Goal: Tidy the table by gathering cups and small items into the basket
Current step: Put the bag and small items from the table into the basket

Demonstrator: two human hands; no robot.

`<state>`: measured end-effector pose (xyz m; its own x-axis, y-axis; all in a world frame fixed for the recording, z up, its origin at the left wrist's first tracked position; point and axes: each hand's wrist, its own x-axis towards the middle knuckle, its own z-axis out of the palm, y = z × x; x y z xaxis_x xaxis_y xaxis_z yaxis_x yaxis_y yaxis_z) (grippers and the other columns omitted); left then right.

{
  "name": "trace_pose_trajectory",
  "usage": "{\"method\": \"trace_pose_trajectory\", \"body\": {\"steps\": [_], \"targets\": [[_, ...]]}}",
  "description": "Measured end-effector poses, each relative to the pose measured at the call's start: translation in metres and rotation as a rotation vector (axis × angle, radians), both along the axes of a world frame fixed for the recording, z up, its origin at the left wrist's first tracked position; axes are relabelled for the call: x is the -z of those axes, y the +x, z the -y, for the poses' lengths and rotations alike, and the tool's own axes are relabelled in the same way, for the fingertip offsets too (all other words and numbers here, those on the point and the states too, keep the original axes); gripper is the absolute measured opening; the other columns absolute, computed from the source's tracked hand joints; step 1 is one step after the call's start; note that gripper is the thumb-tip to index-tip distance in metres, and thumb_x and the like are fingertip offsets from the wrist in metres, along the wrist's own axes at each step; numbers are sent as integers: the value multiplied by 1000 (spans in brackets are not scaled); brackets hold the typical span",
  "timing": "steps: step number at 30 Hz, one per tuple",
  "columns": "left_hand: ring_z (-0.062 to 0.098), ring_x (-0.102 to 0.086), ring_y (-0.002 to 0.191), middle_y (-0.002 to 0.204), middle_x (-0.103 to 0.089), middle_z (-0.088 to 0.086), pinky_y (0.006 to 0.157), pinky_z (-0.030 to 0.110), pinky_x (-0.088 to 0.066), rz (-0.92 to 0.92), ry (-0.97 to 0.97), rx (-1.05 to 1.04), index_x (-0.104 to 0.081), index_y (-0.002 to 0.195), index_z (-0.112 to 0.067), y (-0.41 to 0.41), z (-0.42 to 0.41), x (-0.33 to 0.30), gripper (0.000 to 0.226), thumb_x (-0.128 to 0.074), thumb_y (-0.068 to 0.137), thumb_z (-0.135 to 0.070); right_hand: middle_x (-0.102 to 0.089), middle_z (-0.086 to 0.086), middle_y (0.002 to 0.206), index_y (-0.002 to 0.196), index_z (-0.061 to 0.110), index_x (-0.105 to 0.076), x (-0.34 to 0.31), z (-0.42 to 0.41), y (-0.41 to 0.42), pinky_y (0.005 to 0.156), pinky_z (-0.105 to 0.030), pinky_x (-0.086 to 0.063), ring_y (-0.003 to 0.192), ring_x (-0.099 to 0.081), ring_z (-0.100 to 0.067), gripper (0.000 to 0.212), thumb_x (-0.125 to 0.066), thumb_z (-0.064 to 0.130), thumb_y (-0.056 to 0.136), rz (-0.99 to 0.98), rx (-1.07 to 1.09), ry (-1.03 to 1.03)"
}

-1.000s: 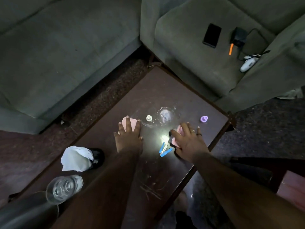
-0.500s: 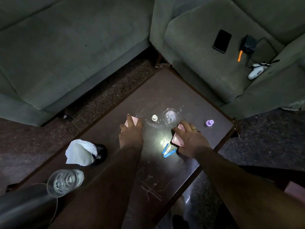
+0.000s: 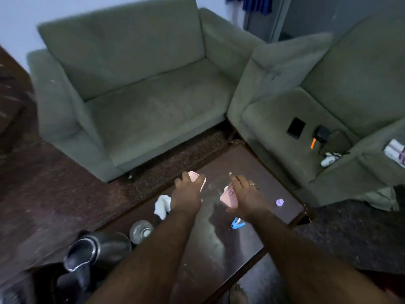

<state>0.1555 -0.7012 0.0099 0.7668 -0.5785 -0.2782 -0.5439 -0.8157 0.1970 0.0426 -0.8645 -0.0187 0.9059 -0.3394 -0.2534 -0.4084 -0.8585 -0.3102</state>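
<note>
My left hand (image 3: 186, 194) grips a flat pink item (image 3: 198, 179), raised above the dark wooden table (image 3: 219, 249). My right hand (image 3: 245, 194) holds a second pink item (image 3: 228, 196), also lifted off the table. On the tabletop lie a small purple cap (image 3: 279, 202) at the right, a blue clip (image 3: 237, 224) near my right wrist, a clear glass (image 3: 140, 231) and a white crumpled tissue (image 3: 162, 205) on a dark cup at the left. No basket is in view.
A metal jug (image 3: 96, 253) stands at the table's near left corner. Two green sofas (image 3: 140, 88) flank the table; the right one (image 3: 328, 106) carries a black phone (image 3: 295, 127), a charger (image 3: 321, 133) and a white device (image 3: 329, 159).
Both hands have lifted the pink items off the table. The view has tilted up and brightened, showing more of the sofas.
</note>
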Motion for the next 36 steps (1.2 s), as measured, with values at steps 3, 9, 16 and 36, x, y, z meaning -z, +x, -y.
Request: {"method": "trace_pose_trajectory", "body": {"steps": [3,9,16,36], "targets": [[34,-42,118,137,-37,12,90,44,-50,-30,-37,-58,-33,143,-37,4,-48,-41,76,-72,79,-29,-32,2,149,153,25,-12,-40,-45,16,101,-44,-46,130,-43,-28,117,-76,54,59,43,-98,-17],[35,-46,114,131,-43,9,92,44,-50,42,-95,-239,-38,137,-39,24,-187,-80,77,-76,71,-37,-32,-1,150,153,23,-14,-85,-152,65,101,-42,-47,132,-38,-27,117,-78,50,60,144,-277,-33],[38,-48,114,133,-42,10,95,46,-49,33,-44,-541,-39,135,-39,23,-389,-71,74,-76,71,-43,-33,-1,149,153,21,-16,-83,-337,124,98,-45,-49,129,-42,-29,117,-77,54,60,182,-565,24],[32,-56,108,135,-47,5,89,41,-45,-21,177,-984,-38,133,-42,-157,-707,83,58,-54,81,-24,-30,-3,144,128,35,-53,82,-722,119,97,-46,-48,127,-40,-31,72,-84,40,64,-62,-1124,173]]}}
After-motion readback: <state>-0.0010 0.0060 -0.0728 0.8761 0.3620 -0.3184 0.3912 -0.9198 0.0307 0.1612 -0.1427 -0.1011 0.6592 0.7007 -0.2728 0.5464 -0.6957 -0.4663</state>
